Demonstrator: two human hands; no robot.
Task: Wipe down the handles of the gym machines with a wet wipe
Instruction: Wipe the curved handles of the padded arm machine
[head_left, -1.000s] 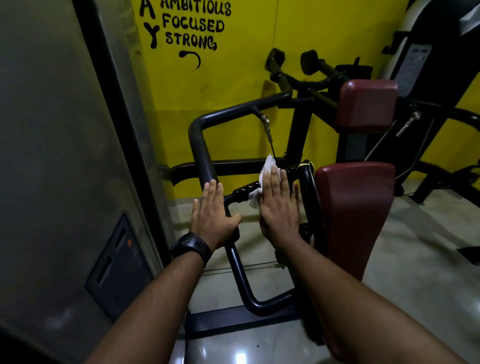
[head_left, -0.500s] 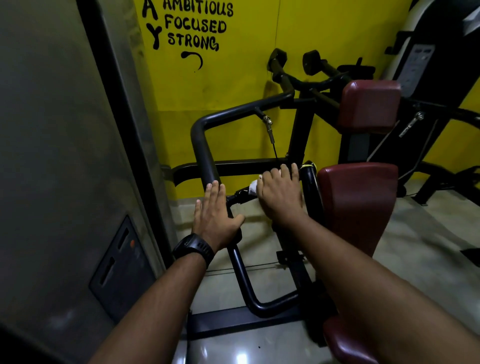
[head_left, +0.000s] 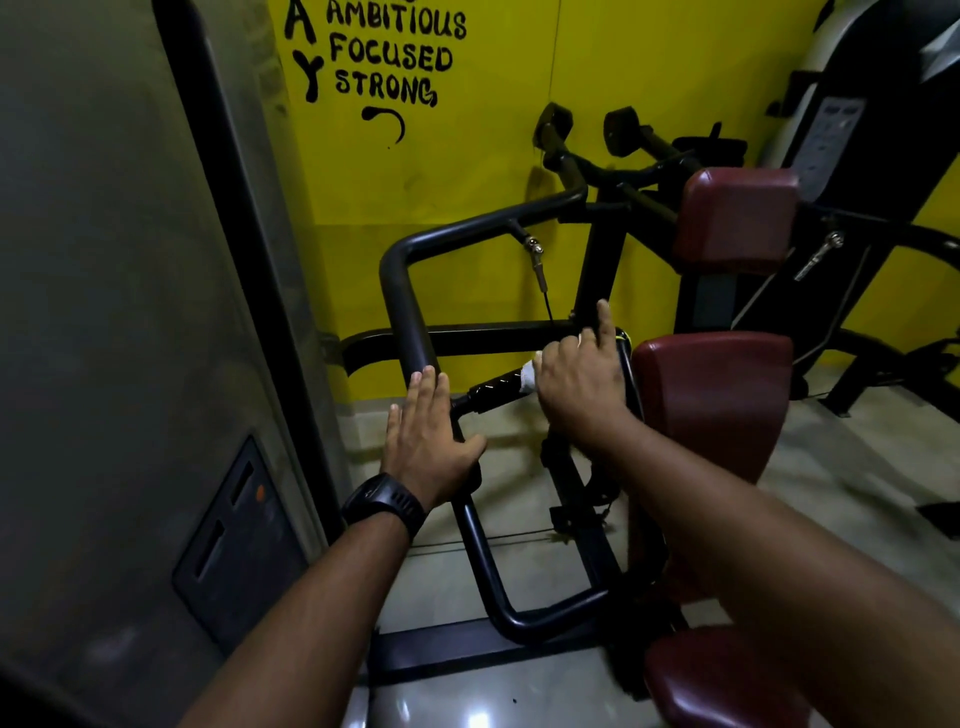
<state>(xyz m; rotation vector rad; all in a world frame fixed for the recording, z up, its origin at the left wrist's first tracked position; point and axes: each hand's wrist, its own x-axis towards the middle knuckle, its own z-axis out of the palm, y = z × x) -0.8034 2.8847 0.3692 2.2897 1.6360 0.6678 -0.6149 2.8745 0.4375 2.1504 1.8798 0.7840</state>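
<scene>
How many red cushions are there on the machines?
3. One red cushion is up high near the yellow wall, one is beside the right hand, and one is at the bottom edge, partly behind the right forearm. Others could be hidden.

Item: handle (head_left: 491, 394), a black ribbed grip slanting up to the right, just ahead of you.
Item: wet wipe (head_left: 527, 375), white and crumpled round the handle's right end, mostly hidden under your right hand (head_left: 579, 387).

White wipe (head_left: 527, 375), black handle (head_left: 493, 392), maroon pad (head_left: 717, 415), yellow wall (head_left: 493, 130), black lettering (head_left: 395, 52).
</scene>
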